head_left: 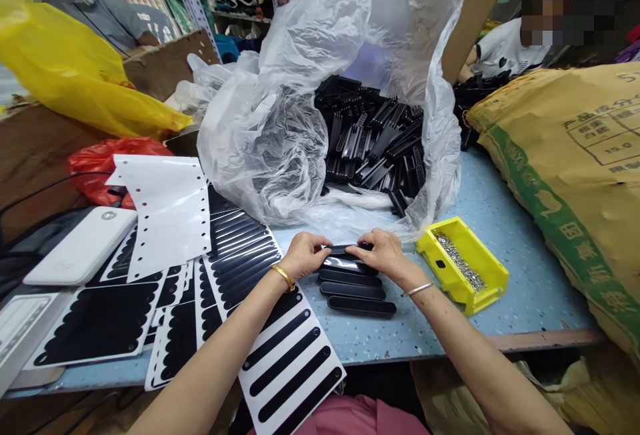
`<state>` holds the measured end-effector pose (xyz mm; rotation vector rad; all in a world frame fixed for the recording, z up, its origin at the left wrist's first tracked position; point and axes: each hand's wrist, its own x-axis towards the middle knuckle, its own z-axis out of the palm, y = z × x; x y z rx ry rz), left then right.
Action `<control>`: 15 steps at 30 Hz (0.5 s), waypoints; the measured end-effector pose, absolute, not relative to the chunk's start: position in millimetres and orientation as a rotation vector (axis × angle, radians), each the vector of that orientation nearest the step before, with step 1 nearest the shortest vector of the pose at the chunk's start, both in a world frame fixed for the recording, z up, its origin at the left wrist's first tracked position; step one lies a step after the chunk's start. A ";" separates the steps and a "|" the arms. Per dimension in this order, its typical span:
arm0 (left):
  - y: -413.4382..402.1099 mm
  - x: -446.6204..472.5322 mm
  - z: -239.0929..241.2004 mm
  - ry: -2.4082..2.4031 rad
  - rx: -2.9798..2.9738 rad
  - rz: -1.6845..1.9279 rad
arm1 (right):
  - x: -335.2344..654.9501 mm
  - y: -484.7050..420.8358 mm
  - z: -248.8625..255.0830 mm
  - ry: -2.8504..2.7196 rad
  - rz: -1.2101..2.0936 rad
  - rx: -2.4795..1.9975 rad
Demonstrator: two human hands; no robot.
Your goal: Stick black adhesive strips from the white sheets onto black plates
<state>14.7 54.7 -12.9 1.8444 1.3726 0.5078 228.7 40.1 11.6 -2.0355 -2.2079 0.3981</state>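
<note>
My left hand (304,253) and my right hand (383,252) both pinch the ends of one long black plastic strip (346,249), held just above the blue table (520,248). Right below it lie three more black strips (356,291) in a row. A white backing sheet (287,351) with black oval stickers lies under my left forearm. A gold bangle is on my left wrist and a thin silver one on my right.
An open clear plastic bag (270,135) full of black plastic parts (373,138) stands behind my hands. A yellow bin (463,263) of small metal pieces sits to the right. Large yellow sack (575,181) on the right; sticker sheets (100,321), white device (83,245) left. Other people sit at the back.
</note>
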 end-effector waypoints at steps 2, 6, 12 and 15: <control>53.3 12.4 -15.3 1.337 1.814 0.525 | 229.0 38.7 13.8 -2.232 0.404 -2.025; 51.6 9.4 -18.4 1.274 1.748 0.541 | 234.8 32.9 19.2 -2.264 0.479 -1.984; 51.3 9.2 -22.3 1.255 1.720 0.549 | 234.5 28.1 22.8 -2.313 0.330 -1.973; 51.6 9.0 -23.5 1.239 1.718 0.561 | 220.1 32.3 16.5 -2.270 0.303 -1.866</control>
